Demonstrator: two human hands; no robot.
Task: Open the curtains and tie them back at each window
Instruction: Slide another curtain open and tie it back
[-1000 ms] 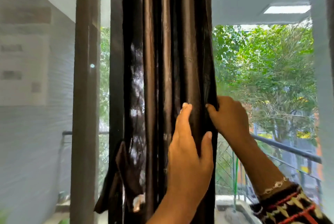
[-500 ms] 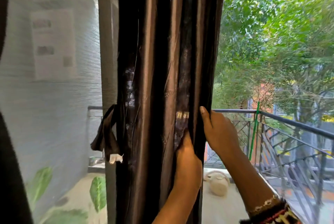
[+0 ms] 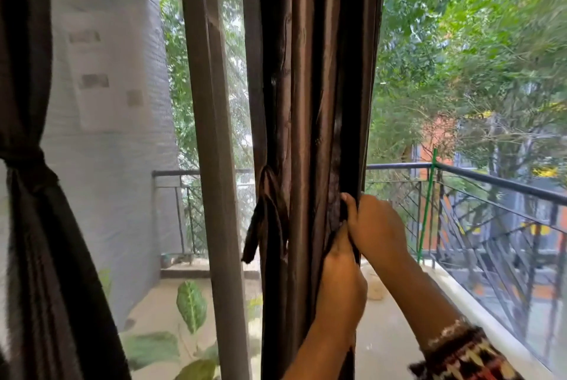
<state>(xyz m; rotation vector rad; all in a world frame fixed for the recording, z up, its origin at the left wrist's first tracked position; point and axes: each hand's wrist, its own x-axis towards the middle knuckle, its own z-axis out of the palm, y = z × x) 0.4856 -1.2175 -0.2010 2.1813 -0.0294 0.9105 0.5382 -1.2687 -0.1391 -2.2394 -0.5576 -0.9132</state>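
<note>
My left hand [image 3: 340, 284] and right hand [image 3: 377, 226] slid lower, fingers [image 3: 349, 204] squeezing the curtain [image 3: 306, 103] tight; the tie [image 3: 264, 220] hung just left, next.

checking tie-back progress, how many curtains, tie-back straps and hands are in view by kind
curtains: 2 (dark curtain, brown curtain)
tie-back straps: 2 (tied strap, loose strap)
hands: 2 (left hand, right hand)
total: 6
</note>
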